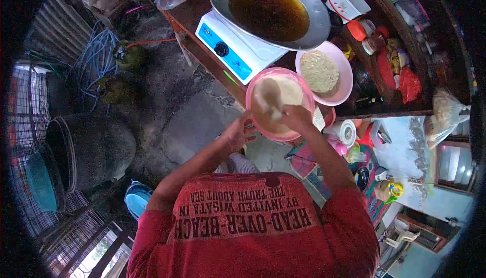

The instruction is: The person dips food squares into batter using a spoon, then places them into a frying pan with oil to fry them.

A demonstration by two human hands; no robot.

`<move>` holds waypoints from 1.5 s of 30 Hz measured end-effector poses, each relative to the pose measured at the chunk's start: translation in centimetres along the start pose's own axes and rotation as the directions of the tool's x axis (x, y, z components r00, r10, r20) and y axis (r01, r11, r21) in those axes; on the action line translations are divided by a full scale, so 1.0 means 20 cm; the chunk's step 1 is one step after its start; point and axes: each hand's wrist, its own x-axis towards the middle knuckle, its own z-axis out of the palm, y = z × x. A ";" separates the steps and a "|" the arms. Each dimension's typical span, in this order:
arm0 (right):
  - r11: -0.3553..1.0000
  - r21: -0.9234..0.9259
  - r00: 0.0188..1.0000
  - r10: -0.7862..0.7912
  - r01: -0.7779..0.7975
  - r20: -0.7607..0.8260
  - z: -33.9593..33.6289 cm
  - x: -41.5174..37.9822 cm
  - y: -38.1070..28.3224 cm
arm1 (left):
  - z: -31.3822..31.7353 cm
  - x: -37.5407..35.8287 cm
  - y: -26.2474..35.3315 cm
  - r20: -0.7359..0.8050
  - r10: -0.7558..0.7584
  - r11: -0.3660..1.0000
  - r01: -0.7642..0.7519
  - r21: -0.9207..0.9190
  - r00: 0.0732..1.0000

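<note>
A pink basin point(256, 73) of pale, thin batter point(291, 93) stands low at the table edge in front of me. My left hand point(240, 132) is closed on the near left side of its rim. Over the basin's near right side, my right hand point(296, 118) is closed around what looks like a ladle point(268, 95). Motion smears its rounded brownish end in the batter, and the fingers hide its handle. Beside the basin, to the right, sits a pale pink bowl point(346, 70) with a light, shredded-looking mixture point(319, 72) in it.
A wide metal wok point(320, 17) with dark golden oil point(268, 12) rests on a white and blue stove point(230, 50). Shelves on the right hold a white container point(349, 4) and packets. Green gas cylinders point(132, 55) and a large dark drum point(101, 146) stand left.
</note>
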 end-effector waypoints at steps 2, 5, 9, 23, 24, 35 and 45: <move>0.995 -0.065 0.995 -0.066 0.071 0.077 0.03 -0.02 0.19 | 0.00 0.01 0.01 -0.005 -0.016 1.000 0.016 -0.010 1.000; 0.992 -0.114 0.993 0.047 -0.059 -0.106 -0.01 0.12 0.15 | 0.00 0.00 0.01 0.014 -0.039 0.999 0.039 0.009 0.999; 0.998 -0.021 0.997 -0.053 0.055 0.060 -0.04 -0.03 -0.05 | 0.01 0.01 0.01 -0.025 -0.018 1.000 0.018 -0.005 1.000; 0.831 -0.526 0.913 -0.341 0.182 -0.223 -0.18 0.00 0.06 | -0.06 0.08 -0.01 -0.037 -0.104 0.995 0.104 0.003 0.994; 0.806 -0.579 0.950 -0.263 0.121 -0.168 -0.23 0.02 0.07 | -0.05 0.07 0.00 -0.021 -0.100 0.995 0.100 -0.019 0.995; 0.961 -0.220 0.983 0.181 -0.168 0.038 -0.19 -0.21 -0.06 | -0.04 0.09 0.03 -0.069 -0.105 0.994 0.105 -0.009 0.992; 0.938 -0.304 0.900 -0.271 0.167 -0.341 0.04 -0.03 -0.03 | -0.05 0.08 0.04 0.014 -0.123 0.992 0.123 -0.003 0.992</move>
